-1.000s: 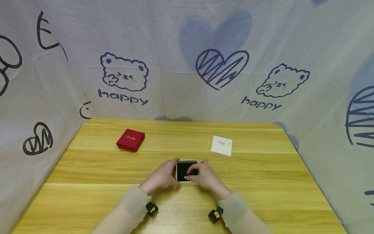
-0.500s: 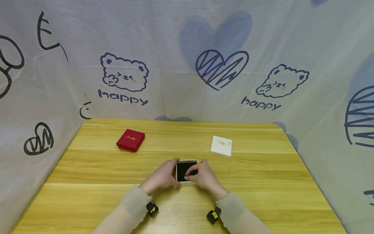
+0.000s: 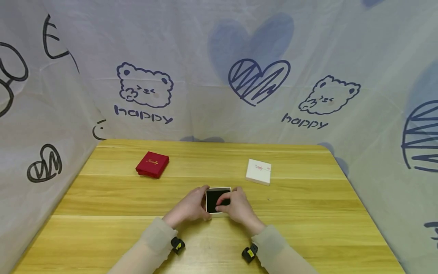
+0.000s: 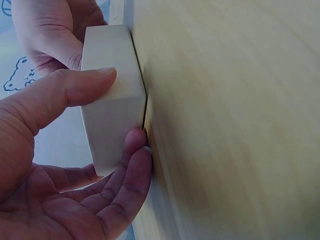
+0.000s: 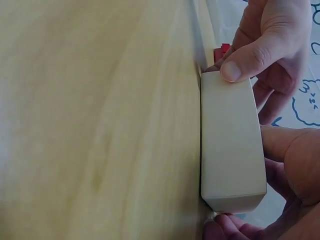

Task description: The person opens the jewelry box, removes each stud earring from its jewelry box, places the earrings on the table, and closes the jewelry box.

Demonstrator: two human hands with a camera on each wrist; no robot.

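A small white jewelry box [image 3: 211, 198] with a black lining lies lidless in front of me, its outer wall [image 4: 112, 52] plain white. My left hand [image 3: 191, 205] grips its left end, thumb on the near wall and fingers round the end and far side. Over the right half is my right hand [image 3: 240, 209], its thumb and forefinger pinched together just above the lining. Between those fingertips a tiny white star-shaped piece of jewelry is almost wholly hidden. Other right fingers [image 5: 230, 230] lie by the box's right end.
Farther back on the wooden table [image 3: 308, 213] stand a red jewelry box [image 3: 152, 164] on the left and a flat white box or lid [image 3: 258, 172] with red print on the right. A printed cloth [image 3: 198, 57] hangs behind the table.
My right fingertips have shifted slightly left and closed over the white star piece, which showed clearly on the lining a second ago. The left hand and box have stayed in place.
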